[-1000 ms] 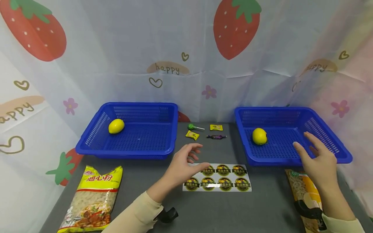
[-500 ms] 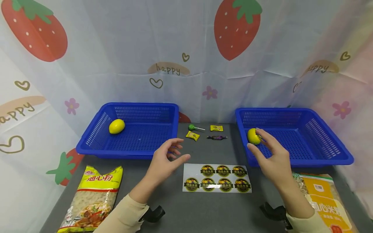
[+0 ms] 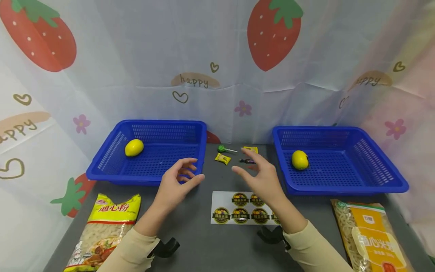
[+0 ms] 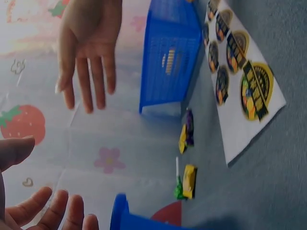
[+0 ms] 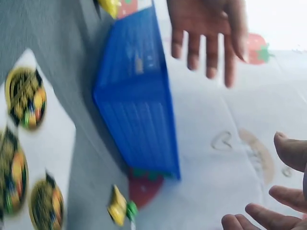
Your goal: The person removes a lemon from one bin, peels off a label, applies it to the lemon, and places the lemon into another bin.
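Right hand (image 3: pixel 261 175) now above sticker sheet (image 3: pixel 238 207)

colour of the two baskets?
Both baskets are solid blue, perforated mesh; clearest in head view.

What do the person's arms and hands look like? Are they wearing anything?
Both arms wear long cream-coloured sleeves, the left sleeve and the right sleeve. Under each wrist sits a small black clip-like piece, probably a camera mount: left mount, right mount. The left hand and right hand are bare: no gloves, and no rings or watch that I can see.
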Available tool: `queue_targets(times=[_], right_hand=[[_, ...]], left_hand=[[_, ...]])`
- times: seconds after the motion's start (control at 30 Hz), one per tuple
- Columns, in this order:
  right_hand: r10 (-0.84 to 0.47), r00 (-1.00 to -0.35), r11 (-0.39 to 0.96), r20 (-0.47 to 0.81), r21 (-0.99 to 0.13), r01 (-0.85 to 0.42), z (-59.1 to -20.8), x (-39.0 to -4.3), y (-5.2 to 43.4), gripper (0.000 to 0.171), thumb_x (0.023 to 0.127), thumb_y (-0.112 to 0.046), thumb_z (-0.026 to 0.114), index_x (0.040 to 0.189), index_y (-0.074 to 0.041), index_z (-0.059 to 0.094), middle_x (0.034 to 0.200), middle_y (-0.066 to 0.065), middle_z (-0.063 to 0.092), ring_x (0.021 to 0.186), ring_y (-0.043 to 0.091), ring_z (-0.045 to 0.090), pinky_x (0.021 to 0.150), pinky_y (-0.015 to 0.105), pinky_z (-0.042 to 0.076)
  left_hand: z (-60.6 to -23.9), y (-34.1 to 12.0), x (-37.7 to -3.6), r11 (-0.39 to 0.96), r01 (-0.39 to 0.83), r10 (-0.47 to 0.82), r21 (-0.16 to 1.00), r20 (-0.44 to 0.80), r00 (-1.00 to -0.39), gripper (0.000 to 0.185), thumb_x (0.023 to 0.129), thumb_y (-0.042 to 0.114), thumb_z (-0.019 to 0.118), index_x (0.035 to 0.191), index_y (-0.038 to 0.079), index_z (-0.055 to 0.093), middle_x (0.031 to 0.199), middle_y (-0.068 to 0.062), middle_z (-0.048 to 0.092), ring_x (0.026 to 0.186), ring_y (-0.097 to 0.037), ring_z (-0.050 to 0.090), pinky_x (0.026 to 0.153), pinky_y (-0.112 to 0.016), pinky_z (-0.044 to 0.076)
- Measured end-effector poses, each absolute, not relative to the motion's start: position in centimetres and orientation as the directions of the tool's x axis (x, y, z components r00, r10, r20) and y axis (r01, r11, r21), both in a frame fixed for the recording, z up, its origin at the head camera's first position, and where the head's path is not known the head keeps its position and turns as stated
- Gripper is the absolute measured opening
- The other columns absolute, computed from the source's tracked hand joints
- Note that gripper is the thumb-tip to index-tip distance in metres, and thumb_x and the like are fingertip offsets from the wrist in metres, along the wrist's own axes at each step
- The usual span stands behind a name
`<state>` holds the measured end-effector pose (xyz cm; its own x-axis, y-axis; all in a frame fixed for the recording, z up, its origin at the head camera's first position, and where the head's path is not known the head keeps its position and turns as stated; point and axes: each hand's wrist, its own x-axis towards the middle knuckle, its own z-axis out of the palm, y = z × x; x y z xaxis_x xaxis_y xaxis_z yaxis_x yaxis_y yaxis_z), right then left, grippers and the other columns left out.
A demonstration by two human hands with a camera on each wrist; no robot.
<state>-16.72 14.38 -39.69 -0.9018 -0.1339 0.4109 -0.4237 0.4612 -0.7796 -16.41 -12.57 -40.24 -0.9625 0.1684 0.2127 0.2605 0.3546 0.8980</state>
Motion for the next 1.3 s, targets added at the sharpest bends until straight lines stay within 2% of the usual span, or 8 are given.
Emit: queue_targets(times=[0.17,0.33,0.57,0.73,0.8,1.0,1.17,1.3], right_hand=[[-0.179,-0.945,0.428,0.274,-0.843,-0.325,-40.9,-17.6,11.3,0.066,0.091,-0.039,0.076,0.149,-0.023,0.05,0.15,0.006,0.052,0.125,0.03,0.062,0.095,0.046,0.056],[-0.207,-0.956,0.408,0.21,-0.869,-0.279,-42.3,-18.7,8.9,0.074,0.088,-0.041,0.078,0.152,-0.022,0.045,0.153,0.006,0.049,0.135,0.028,0.053,0.097,0.047,0.055],[-0.256,-0.958,0.429,0.132,-0.872,-0.235,-43.4,-19.4,5.5,0.092,0.086,-0.048,0.078,0.16,-0.023,0.03,0.155,0.011,0.045,0.138,0.033,0.05,0.095,0.049,0.055],[-0.269,-0.958,0.462,0.104,-0.858,-0.223,-43.6,-19.6,4.1,0.093,0.087,-0.049,0.077,0.161,-0.02,0.029,0.156,0.008,0.044,0.136,0.032,0.051,0.093,0.045,0.057],[-0.254,-0.963,0.486,0.091,-0.849,-0.208,-43.6,-19.6,3.9,0.092,0.088,-0.05,0.076,0.161,-0.018,0.029,0.159,0.007,0.041,0.138,0.031,0.05,0.098,0.046,0.054],[-0.256,-0.964,0.544,0.067,-0.815,-0.201,-44.1,-19.8,3.9,0.094,0.09,-0.054,0.071,0.16,-0.011,0.026,0.163,0.011,0.032,0.15,0.029,0.033,0.117,0.05,0.036],[-0.259,-0.963,0.546,0.072,-0.811,-0.208,-44.3,-19.8,3.8,0.095,0.09,-0.053,0.071,0.161,-0.011,0.025,0.164,0.01,0.03,0.151,0.027,0.031,0.117,0.048,0.036],[-0.266,-0.961,0.535,0.077,-0.817,-0.214,-44.0,-19.8,3.4,0.095,0.09,-0.051,0.072,0.161,-0.01,0.024,0.165,0.009,0.029,0.151,0.026,0.031,0.117,0.047,0.037]], left_hand=[[-40.0,-14.1,-16.8,0.407,0.254,0.137,0.878,0.217,-0.967,0.043,0.094,0.032,0.074,0.133,0.017,0.061,0.115,-0.007,0.065,0.099,-0.019,0.062,0.087,-0.032,0.053],[-40.2,-15.7,-17.8,0.463,0.266,0.116,0.846,0.24,-0.964,0.043,0.094,0.033,0.074,0.131,0.016,0.062,0.113,-0.006,0.066,0.098,-0.019,0.062,0.085,-0.031,0.054],[-39.3,-19.2,-20.1,0.576,0.21,0.099,0.79,0.188,-0.977,0.05,0.095,0.044,0.069,0.135,0.015,0.06,0.119,-0.009,0.063,0.105,-0.024,0.06,0.088,-0.037,0.05],[-37.2,-22.0,-22.0,0.628,0.17,0.089,0.76,0.147,-0.985,0.056,0.096,0.051,0.065,0.138,0.014,0.057,0.125,-0.013,0.059,0.111,-0.029,0.057,0.086,-0.041,0.049],[-36.5,-23.0,-22.8,0.653,0.176,0.087,0.737,0.157,-0.984,0.059,0.096,0.051,0.065,0.139,0.012,0.056,0.127,-0.016,0.059,0.113,-0.032,0.057,0.087,-0.044,0.05],[-35.3,-25.4,-25.8,0.704,0.113,0.036,0.701,0.123,-0.992,0.068,0.095,0.056,0.062,0.143,0.008,0.051,0.137,-0.022,0.053,0.12,-0.038,0.053,0.093,-0.054,0.047],[-34.2,-26.2,-28.5,0.652,0.081,0.023,0.754,0.087,-0.996,0.074,0.095,0.056,0.062,0.148,0.008,0.046,0.146,-0.023,0.046,0.131,-0.041,0.045,0.106,-0.06,0.04],[-33.6,-26.7,-30.6,0.637,0.07,0.005,0.768,0.086,-0.996,0.074,0.095,0.053,0.064,0.15,0.008,0.045,0.15,-0.024,0.044,0.136,-0.042,0.042,0.11,-0.06,0.038]])
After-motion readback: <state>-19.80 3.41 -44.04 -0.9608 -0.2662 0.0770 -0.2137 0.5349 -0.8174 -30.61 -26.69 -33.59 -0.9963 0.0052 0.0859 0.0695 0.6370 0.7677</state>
